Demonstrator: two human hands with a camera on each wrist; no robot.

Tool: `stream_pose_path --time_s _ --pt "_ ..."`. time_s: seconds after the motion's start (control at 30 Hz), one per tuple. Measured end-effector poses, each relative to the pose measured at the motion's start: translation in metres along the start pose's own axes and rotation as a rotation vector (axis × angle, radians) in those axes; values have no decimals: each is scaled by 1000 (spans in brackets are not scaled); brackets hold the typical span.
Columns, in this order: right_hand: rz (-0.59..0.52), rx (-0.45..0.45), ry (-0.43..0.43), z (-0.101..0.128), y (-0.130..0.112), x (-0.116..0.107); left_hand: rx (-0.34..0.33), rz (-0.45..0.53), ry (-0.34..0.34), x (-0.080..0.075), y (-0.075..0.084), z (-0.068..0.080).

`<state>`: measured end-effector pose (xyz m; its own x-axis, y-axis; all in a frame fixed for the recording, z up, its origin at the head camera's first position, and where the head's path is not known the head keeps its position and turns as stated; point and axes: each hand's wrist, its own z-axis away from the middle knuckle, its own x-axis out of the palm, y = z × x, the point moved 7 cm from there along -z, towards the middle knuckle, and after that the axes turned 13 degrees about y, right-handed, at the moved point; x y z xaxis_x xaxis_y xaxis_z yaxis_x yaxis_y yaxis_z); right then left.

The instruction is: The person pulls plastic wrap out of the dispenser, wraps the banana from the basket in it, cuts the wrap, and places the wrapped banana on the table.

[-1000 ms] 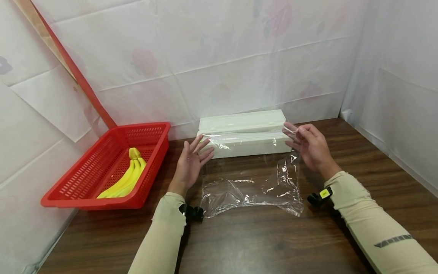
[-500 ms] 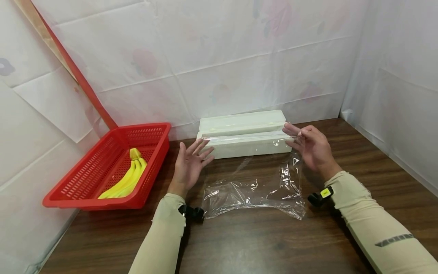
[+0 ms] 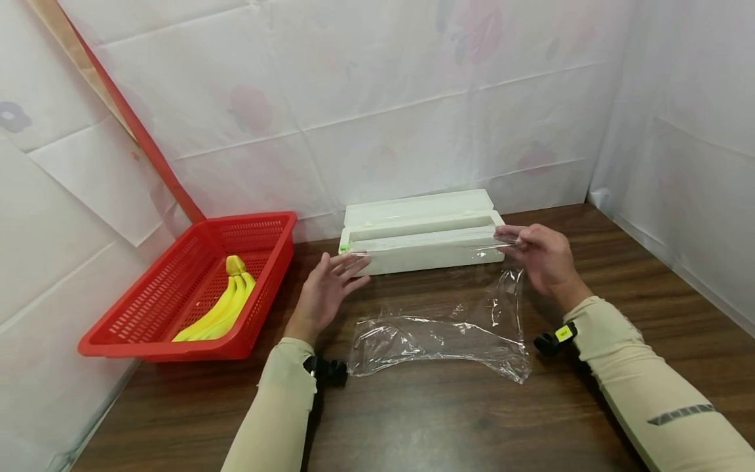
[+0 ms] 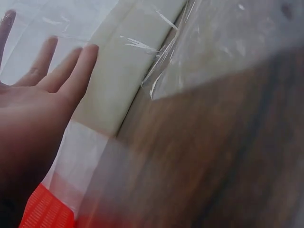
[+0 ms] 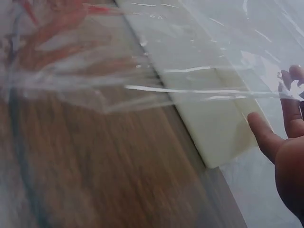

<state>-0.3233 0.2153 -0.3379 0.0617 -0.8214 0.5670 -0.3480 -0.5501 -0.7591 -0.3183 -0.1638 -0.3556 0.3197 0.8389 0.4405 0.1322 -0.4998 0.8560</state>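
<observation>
Cling film (image 3: pixel 439 331): clear sheet, long axis left to right along the front of the dispenser — upper edge stretched between the hands, lower edge slumped on the worktop (image 3: pixel 448 419).
Dispenser box (image 3: pixel 420 231): white, long axis left to right, by the back wall, lid open.
Left hand (image 3: pixel 330 288): fingers straight and spread, at the film's left end.
Right hand (image 3: pixel 539 255): fingertips pinching the film's right corner.
Red basket (image 3: pixel 147 288): far left — holds a bunch of bananas (image 3: pixel 221 301).
</observation>
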Motion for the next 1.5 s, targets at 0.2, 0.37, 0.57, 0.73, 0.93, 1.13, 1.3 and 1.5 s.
stream_pose_path --time_s 0.2,0.37,0.57,0.73,0.93,1.13,1.3,1.5 --pt "90 -6 5 2 5 -5 -37 -92 5 -4 -1 5" --pt "137 35 -16 7 9 -8 -48 -123 8 -8 -2 10" --pt "217 53 -14 10 8 -13 -56 -200 53 -12 -8 10" --pt "305 90 20 15 8 -17 -79 -248 100 -15 -12 11" --pt "363 125 73 24 7 -20 -119 -287 125 -14 -14 12" --pt "431 107 82 35 4 -24 -151 -314 146 -11 -14 17" --pt "486 78 58 46 -2 -22 -178 -353 176 -12 -12 22" --pt "792 -4 101 54 -12 -20 -211 -396 200 -15 -13 30"
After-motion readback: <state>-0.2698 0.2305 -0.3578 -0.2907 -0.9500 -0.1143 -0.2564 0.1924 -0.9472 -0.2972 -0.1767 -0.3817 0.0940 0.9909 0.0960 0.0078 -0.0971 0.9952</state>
